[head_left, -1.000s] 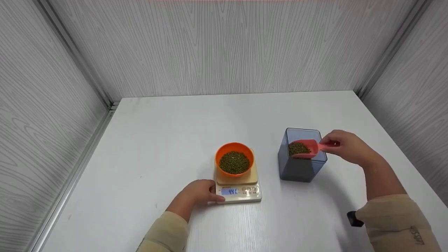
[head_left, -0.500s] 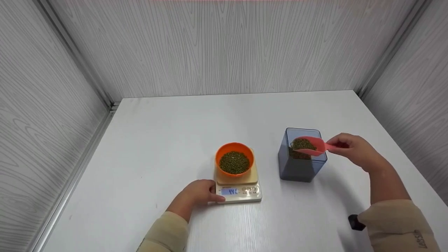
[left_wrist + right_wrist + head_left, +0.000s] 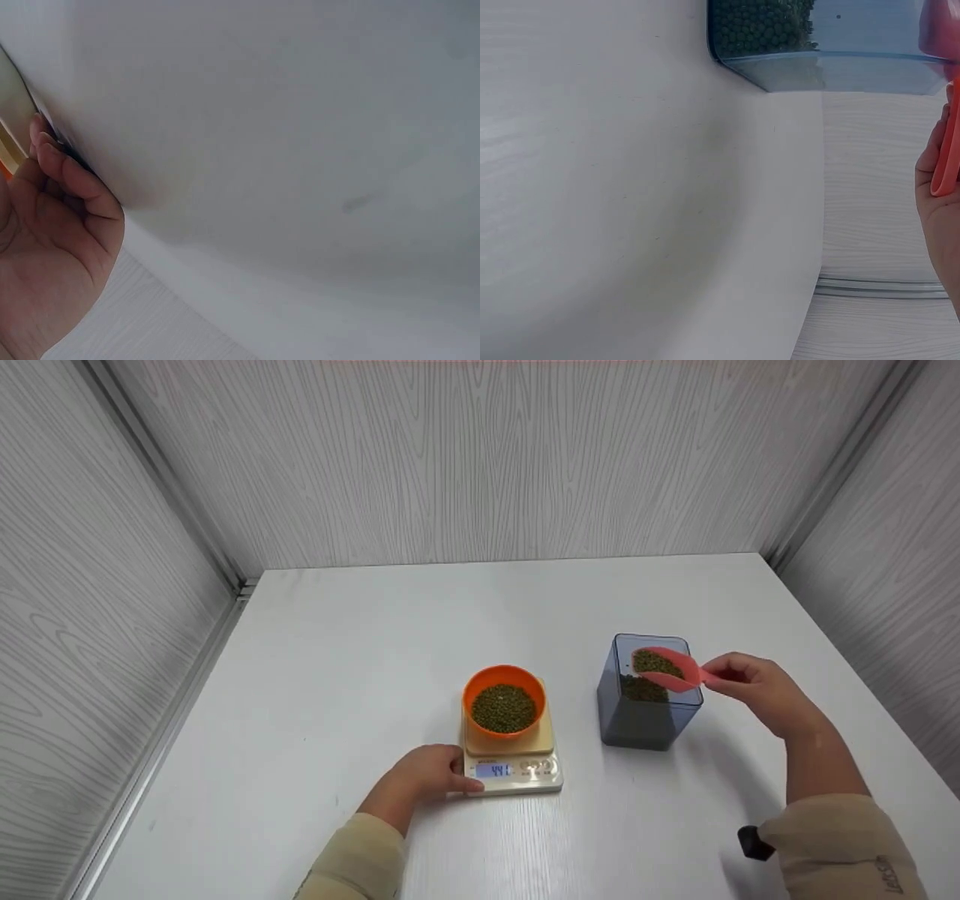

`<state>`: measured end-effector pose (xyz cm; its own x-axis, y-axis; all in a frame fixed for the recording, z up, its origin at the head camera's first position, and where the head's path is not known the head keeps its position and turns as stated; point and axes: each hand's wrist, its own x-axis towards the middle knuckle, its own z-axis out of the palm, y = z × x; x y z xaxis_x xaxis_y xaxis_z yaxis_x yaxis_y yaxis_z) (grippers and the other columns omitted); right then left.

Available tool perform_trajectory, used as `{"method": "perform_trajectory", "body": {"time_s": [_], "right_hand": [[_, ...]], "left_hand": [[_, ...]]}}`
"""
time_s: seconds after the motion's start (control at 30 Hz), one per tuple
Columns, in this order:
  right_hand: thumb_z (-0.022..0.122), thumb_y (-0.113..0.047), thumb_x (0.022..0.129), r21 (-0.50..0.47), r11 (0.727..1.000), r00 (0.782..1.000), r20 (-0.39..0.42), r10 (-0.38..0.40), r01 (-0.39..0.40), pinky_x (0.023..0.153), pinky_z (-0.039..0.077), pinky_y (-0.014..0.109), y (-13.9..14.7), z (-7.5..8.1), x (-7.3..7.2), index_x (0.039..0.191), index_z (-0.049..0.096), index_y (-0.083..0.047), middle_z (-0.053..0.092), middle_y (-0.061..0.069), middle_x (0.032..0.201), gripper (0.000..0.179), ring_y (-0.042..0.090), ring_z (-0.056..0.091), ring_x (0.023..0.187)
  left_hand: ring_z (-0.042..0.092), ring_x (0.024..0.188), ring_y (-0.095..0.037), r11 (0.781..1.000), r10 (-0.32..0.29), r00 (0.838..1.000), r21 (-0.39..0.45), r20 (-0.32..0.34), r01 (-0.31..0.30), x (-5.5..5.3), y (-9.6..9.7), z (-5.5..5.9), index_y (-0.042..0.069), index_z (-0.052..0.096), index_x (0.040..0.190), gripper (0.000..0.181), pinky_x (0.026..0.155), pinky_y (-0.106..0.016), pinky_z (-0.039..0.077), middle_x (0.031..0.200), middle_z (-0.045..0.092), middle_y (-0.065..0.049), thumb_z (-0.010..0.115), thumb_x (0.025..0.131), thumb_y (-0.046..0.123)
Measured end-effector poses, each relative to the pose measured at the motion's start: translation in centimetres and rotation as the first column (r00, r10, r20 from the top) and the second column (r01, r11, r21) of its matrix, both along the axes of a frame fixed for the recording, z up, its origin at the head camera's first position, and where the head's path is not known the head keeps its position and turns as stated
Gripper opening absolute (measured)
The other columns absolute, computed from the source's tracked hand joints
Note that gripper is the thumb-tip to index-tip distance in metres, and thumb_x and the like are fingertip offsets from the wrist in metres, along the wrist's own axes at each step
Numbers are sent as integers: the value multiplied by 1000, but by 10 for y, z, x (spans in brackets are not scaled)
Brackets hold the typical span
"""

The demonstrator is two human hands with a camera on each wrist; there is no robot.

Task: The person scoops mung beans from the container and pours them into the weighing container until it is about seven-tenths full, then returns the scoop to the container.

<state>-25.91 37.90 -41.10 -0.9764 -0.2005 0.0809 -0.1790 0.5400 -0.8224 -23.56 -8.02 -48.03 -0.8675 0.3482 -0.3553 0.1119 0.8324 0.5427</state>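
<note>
"How far along are they?"

"Well under way, I'd judge. The orange bowl (image 3: 502, 676) on the scale (image 3: 544, 782) already has beans (image 3: 503, 711) in it, and the display (image 3: 493, 770) looks like 441."

"And the scoop (image 3: 685, 665)?"

"Loaded, over the open blue box (image 3: 637, 729), which stands apart from the scale on its right. The right hand (image 3: 759, 684) pinches the handle (image 3: 946, 163). That load isn't in the bowl."

"What about the left hand (image 3: 430, 771)?"

"Gripping the scale at its near left corner."

"So what's left?"

"My guess: emptying that scoopful. The box has more beans inside, though I can't tell how deep."
</note>
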Motion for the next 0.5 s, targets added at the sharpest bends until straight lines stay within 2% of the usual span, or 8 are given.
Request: {"method": "perform_trajectory", "body": {"time_s": [0.23,0.5], "right_hand": [[60,-23,89,0,1000,999,-31,15,-15,74,47,20,-8,11,-2,107,60,-2,59,6,97,28,17,55,86],[61,-22,88,62,996,994,-87,73,-68,67,47,22,-42,31,-2,104,63,-7,56,7,96,22,17,51,81]], "left_hand": [[43,67,-16,1000,3,1000,-4,2,-3,0,0,-1,14,49,71,44,61,-31,32,65,43,3,73,70,50],[44,68,-16,1000,16,1000,0,10,-16,0,0,-1,14,50,72,43,62,-32,33,66,44,2,73,69,50]]}}
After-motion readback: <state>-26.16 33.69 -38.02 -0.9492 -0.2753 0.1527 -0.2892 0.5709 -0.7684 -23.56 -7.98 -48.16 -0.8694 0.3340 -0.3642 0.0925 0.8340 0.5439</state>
